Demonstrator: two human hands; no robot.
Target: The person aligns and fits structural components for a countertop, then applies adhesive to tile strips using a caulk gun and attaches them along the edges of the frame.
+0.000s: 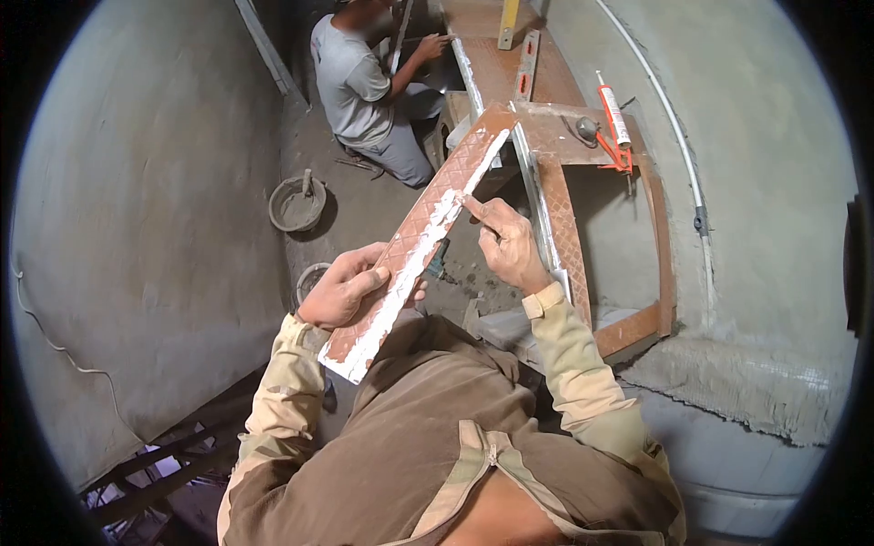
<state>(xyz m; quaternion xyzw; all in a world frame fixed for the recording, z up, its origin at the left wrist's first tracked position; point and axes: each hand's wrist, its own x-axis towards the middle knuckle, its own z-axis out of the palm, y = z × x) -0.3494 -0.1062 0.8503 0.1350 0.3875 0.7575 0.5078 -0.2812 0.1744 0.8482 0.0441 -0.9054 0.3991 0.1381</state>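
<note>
My left hand grips the lower part of a long brown tile strip, its thumb on top and fingers around the edge. The strip is held at a slant, patterned back facing up. A thick, uneven band of white paste runs along its length. My right hand is at the strip's right edge, index finger stretched out with its tip at the paste. Its other fingers are curled, and I see no tool in it. Beside this hand stands a tile-clad counter frame with an open bay.
A co-worker kneels ahead beside the counter. On the counter are a caulking gun with tube, a spirit level and a yellow bar. A mortar bucket stands on the floor at left. A white pipe runs along the right wall.
</note>
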